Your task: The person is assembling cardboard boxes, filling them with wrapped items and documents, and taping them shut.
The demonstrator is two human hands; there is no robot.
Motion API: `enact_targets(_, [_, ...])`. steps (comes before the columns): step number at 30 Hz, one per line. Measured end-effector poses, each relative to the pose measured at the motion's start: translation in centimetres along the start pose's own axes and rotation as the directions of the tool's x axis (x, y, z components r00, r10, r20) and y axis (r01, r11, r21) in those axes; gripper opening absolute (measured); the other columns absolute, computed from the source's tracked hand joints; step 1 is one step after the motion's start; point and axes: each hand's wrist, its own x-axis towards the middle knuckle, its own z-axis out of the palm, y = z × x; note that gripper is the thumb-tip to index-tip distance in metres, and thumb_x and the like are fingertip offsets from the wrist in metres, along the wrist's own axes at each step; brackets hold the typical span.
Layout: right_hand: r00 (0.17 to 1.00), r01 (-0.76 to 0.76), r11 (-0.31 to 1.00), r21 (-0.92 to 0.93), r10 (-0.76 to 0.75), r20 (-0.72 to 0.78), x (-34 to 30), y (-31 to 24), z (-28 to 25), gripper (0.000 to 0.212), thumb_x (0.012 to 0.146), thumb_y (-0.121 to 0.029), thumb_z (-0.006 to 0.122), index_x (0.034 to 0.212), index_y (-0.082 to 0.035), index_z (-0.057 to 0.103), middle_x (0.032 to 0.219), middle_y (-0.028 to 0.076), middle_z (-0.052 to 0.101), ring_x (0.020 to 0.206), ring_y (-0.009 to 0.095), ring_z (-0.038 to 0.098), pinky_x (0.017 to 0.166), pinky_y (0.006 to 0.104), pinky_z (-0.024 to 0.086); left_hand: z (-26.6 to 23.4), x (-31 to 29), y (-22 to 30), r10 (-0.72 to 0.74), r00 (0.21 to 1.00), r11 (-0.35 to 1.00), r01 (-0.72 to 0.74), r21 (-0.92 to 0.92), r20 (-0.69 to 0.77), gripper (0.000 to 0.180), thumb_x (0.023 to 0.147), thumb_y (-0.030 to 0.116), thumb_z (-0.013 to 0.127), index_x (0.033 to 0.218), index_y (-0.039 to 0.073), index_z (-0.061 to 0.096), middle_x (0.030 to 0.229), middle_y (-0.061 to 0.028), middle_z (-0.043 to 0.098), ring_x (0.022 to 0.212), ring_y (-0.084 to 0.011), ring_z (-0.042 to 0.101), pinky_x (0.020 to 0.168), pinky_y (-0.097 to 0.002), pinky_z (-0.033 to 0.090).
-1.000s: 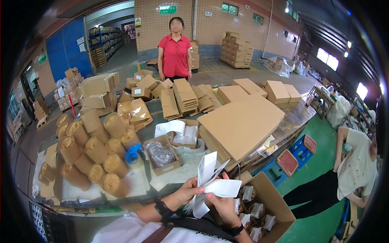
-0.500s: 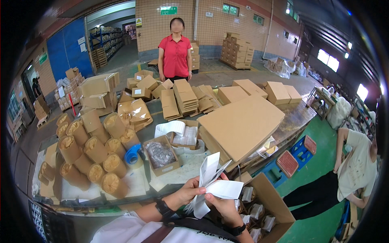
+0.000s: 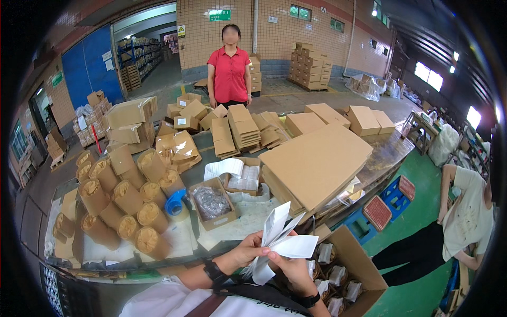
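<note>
Matt paper, glossy plastic.
White folded paper sheets (image 3: pixel 293 246): smooth, matt. Brown flat cardboard stack (image 3: pixel 317 161): smooth, matt. Blue curved plastic tape dispenser (image 3: pixel 172 204): glossy. Clear crumpled plastic film (image 3: pixel 211 202): shiny.

Head-worn fisheye view, facing down and ahead, hands (image 3: pixel 248 250) near, worktable (image 3: pixel 392 143) beyond
</note>
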Motion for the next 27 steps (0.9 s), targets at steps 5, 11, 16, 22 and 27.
enact_targets(5, [1.0, -0.004, 1.0, 0.0, 0.004, -0.01, -0.39, 0.31, 0.02, 0.081, 0.074, -0.02, 0.08, 0.131, 0.006, 0.03, 0.108, 0.008, 0.052, 0.103, 0.016, 0.052, 0.09, 0.0307, 0.044, -0.03, -0.31, -0.01, 0.019, 0.999, 1.0, -0.019, -0.008, 0.045, 0.068, 0.075, 0.025, 0.077, 0.129, -0.001, 0.045, 0.12, -0.0085, 0.058, 0.107, -0.0146, 0.056, 0.095, -0.0285, 0.042])
enact_targets(11, [1.0, -0.008, 1.0, -0.021, 0.008, 0.002, -0.68, 0.01, 0.25, 0.076, 0.074, -0.02, 0.08, 0.128, 0.006, 0.033, 0.107, 0.008, 0.053, 0.101, 0.014, 0.053, 0.088, 0.0301, 0.045, -0.31, -0.68, -0.46, 0.021, 0.999, 1.0, -0.021, -0.002, 0.046, 0.067, 0.075, 0.025, 0.077, 0.128, -0.001, 0.046, 0.12, -0.008, 0.058, 0.106, -0.0144, 0.056, 0.094, -0.0277, 0.042])
enact_targets(16, [1.0, -0.015, 1.0, -0.002, 0.015, 0.016, -0.66, -0.01, 0.09, 0.073, 0.074, -0.021, 0.08, 0.126, 0.005, 0.035, 0.105, 0.007, 0.054, 0.099, 0.014, 0.053, 0.087, 0.0295, 0.045, 0.41, -0.77, 0.08, 0.037, 0.998, 0.999, -0.037, 0.002, 0.049, 0.066, 0.075, 0.025, 0.076, 0.128, -0.001, 0.046, 0.12, -0.0083, 0.058, 0.106, -0.0138, 0.056, 0.094, -0.0273, 0.042])
enact_targets(22, [0.999, -0.004, 1.0, -0.027, 0.005, 0.041, -0.49, -0.48, 0.16, 0.07, 0.074, -0.02, 0.08, 0.124, 0.004, 0.038, 0.103, 0.006, 0.056, 0.097, 0.013, 0.054, 0.086, 0.0289, 0.045, -0.13, -0.67, -0.37, 0.03, 0.997, 1.0, -0.03, 0.003, 0.069, 0.064, 0.076, 0.023, 0.076, 0.128, -0.001, 0.046, 0.12, -0.0084, 0.058, 0.106, -0.0139, 0.056, 0.094, -0.0273, 0.043])
enact_targets(27, [1.0, -0.024, 1.0, 0.01, 0.024, 0.007, -0.71, 0.06, 0.24, 0.069, 0.074, -0.019, 0.08, 0.124, 0.005, 0.038, 0.102, 0.006, 0.057, 0.096, 0.013, 0.055, 0.085, 0.0286, 0.046, -0.21, -0.95, -0.26, 0.03, 0.998, 1.0, -0.03, 0.001, 0.051, 0.066, 0.077, 0.023, 0.075, 0.13, -0.002, 0.045, 0.121, -0.009, 0.058, 0.106, -0.014, 0.056, 0.094, -0.0274, 0.043])
